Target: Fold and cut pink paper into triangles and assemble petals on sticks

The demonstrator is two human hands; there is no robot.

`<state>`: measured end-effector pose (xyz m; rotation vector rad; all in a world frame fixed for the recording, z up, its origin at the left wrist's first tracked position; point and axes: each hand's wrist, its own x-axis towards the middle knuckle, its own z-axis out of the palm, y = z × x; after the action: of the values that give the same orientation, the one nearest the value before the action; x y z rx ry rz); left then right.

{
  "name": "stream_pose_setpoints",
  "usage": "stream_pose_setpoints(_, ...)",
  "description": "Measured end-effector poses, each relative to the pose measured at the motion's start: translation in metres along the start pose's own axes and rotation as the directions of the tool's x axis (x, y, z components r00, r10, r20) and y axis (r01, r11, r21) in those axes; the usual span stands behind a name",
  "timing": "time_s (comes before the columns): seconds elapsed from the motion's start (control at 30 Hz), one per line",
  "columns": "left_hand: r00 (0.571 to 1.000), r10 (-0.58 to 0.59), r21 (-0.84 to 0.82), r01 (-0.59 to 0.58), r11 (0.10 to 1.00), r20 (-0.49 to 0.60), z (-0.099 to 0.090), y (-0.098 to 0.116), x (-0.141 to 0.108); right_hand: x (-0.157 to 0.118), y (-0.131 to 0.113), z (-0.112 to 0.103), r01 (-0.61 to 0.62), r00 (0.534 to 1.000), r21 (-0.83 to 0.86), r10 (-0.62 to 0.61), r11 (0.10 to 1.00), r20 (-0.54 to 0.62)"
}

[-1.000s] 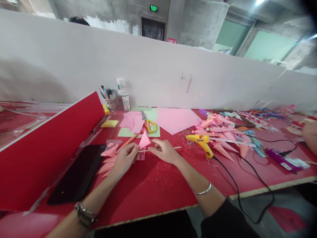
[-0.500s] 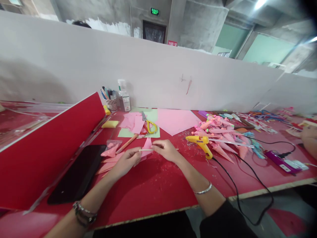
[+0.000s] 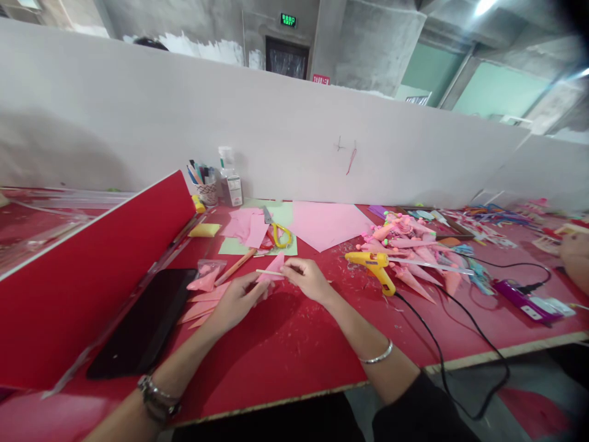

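My right hand [image 3: 307, 281] pinches a thin pale stick [image 3: 269, 272], whose free end points left. Behind and under the stick is a pink triangular piece [image 3: 275, 265], apparently paper or foam sheet. My left hand [image 3: 240, 299] has its thumb and fingers closed at the lower left of this pink piece and seems to grip it; the exact contact is hidden. Pink strips [image 3: 202, 310] lie on the red table beside my left wrist. Close by are a brown stick [image 3: 235, 266] and a small clear bag [image 3: 211, 268] with pink contents.
A yellow glue gun [image 3: 375, 264] with a black cord lies right of my hands, before a pile of pink cones [image 3: 416, 245]. Yellow-handled scissors [image 3: 280, 235] rest on paper at the back. A black tablet-like slab [image 3: 145, 322] and red upright board [image 3: 105, 276] stand left.
My left fingers have left the stick's left end and shifted to the pink piece. The stick now tilts slightly, its left end free and raised. The pink piece has turned a little.
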<state>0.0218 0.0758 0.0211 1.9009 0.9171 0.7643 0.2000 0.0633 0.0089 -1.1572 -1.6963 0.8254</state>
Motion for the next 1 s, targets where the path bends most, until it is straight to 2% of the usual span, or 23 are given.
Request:
stream_pose_setpoints(0.3,0.986,-0.009,0.017,0.012,1.0,-0.169,-0.001,-0.001,0.0,-0.003,-0.006,0.008,0.005,1.0,-0.172,-0.007,0.985,-0.012)
stream_pose_setpoints(0.37,0.987,-0.001,0.002,0.002,1.0,-0.158,-0.002,-0.001,0.0,-0.003,-0.007,0.008,0.001,1.0,-0.154,0.001,0.988,0.009)
stream_pose_setpoints(0.53,0.999,0.016,-0.01,-0.016,1.0,-0.034,-0.002,0.004,-0.001,-0.003,-0.004,0.006,-0.066,0.992,-0.01,0.067,0.998,0.11)
stream_pose_setpoints(0.73,1.0,-0.005,-0.018,0.005,1.0,-0.01,0.0,0.005,-0.002,-0.004,-0.002,0.008,-0.05,0.993,0.032,0.046,0.998,0.107)
stream_pose_setpoints(0.87,1.0,-0.003,-0.055,0.002,0.999,-0.02,0.002,0.003,-0.001,-0.004,-0.003,0.012,-0.013,0.992,0.015,0.011,1.0,0.124)
stream_pose_setpoints(1.0,0.999,-0.027,-0.06,0.025,0.998,-0.04,0.003,-0.001,0.001,-0.005,-0.005,0.013,0.031,0.997,-0.133,-0.02,0.991,0.078)
